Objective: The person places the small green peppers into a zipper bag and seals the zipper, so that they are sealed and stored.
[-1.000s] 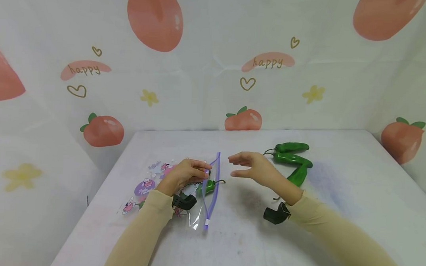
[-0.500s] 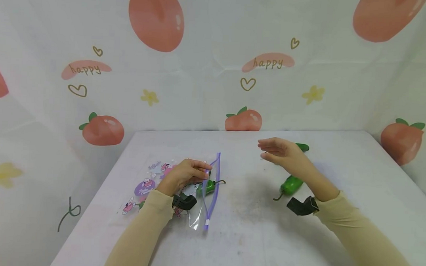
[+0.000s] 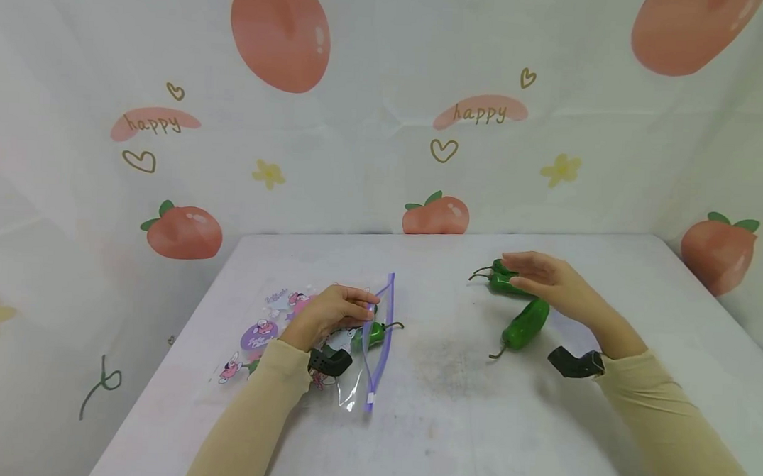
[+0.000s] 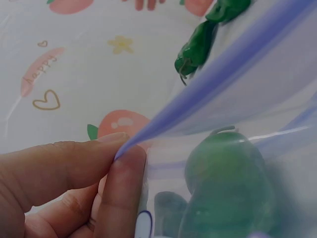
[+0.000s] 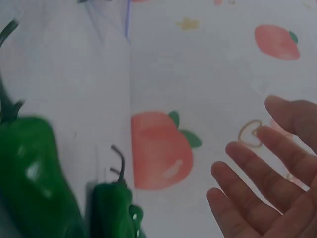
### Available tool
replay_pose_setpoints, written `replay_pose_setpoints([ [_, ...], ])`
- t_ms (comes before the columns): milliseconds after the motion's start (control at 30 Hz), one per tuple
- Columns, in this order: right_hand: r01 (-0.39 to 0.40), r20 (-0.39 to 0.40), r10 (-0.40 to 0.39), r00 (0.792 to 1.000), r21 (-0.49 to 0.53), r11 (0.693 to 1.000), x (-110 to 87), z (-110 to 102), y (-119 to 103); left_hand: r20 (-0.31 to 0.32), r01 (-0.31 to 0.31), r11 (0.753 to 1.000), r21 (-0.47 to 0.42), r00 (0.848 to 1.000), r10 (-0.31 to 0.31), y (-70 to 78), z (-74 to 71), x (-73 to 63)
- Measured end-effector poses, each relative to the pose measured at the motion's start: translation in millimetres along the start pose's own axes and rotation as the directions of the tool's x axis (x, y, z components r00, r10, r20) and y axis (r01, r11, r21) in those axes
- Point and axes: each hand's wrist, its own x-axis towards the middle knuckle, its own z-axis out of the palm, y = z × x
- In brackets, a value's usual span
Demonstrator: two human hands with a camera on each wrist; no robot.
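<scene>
My left hand (image 3: 333, 314) pinches the open mouth of a clear zip bag (image 3: 259, 338) printed with cartoon figures. In the left wrist view, thumb and forefinger grip its purple zip edge (image 4: 198, 91). Inside the bag lies a green pepper (image 3: 369, 335), its stem sticking out past the mouth in the head view. My right hand (image 3: 555, 284) hovers over the green peppers at the right, fingers apart and holding nothing. It partly hides two peppers (image 3: 502, 282) lying side by side; another pepper (image 3: 526, 325) lies nearer, its stem toward the front.
Everything lies on a white table (image 3: 450, 425). A white cloth backdrop (image 3: 359, 159) with printed peaches and the word "happy" rises behind and beside it. A white slider (image 3: 371, 398) sits at the near end of the bag's zip.
My right hand has moved away from the bag, to the right, and now is over the peppers. The left hand and the bag have stayed in place.
</scene>
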Motion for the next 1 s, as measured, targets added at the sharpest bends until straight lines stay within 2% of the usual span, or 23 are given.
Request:
replay_pose_setpoints([
  [167,-0.052,0.049,0.054,0.997,-0.046,0.998,-5.3,-5,12,0.004,-0.004,1.0,-0.01,1.0,0.004,-0.6,-1.1,-0.5],
  [367,-0.122,0.118,0.141,0.983,-0.15,0.981,-12.1,-9,21,-0.002,-0.007,1.0,0.001,1.0,0.007,-0.9,-0.9,-0.9],
  [600,-0.147,0.187,0.197,0.962,-0.249,0.957,-16.5,-10,35,-0.001,-0.002,1.0,0.007,1.0,0.002,-2.1,-1.5,-0.3],
  [1000,-0.182,0.257,0.275,0.927,-0.335,0.925,-20.5,-12,42,-0.008,0.007,1.0,0.0,1.0,-0.007,-1.6,-1.8,0.9],
])
